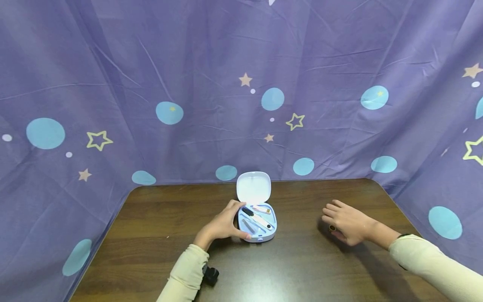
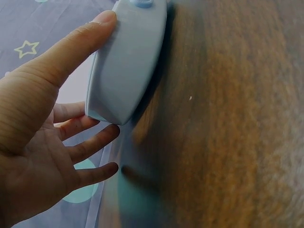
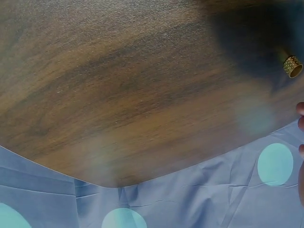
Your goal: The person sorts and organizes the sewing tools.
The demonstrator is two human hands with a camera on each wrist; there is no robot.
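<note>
A small pale-blue case (image 1: 266, 240) with a white hinged lid (image 1: 254, 187) stands raised open on the table. In its compartments lie a black-and-white stick (image 1: 257, 218), a white piece with an orange end (image 1: 262, 209) and a grey slim piece (image 1: 248, 226). My left hand (image 1: 224, 221) grips the case by its left side, thumb on the front wall (image 2: 128, 61) and fingers at the side and back. Over the table to the right, my right hand (image 1: 349, 222) has loosely bent fingers close to a gold, dimpled thimble (image 3: 293, 66). Fingertips (image 3: 301, 122) show apart from the thimble in the right wrist view.
A brown wooden table (image 1: 158, 235) has rounded back corners. A purple curtain (image 1: 211, 63) with stars and dots hangs behind it and at both sides. A black device (image 1: 210, 276) is strapped at the left wrist.
</note>
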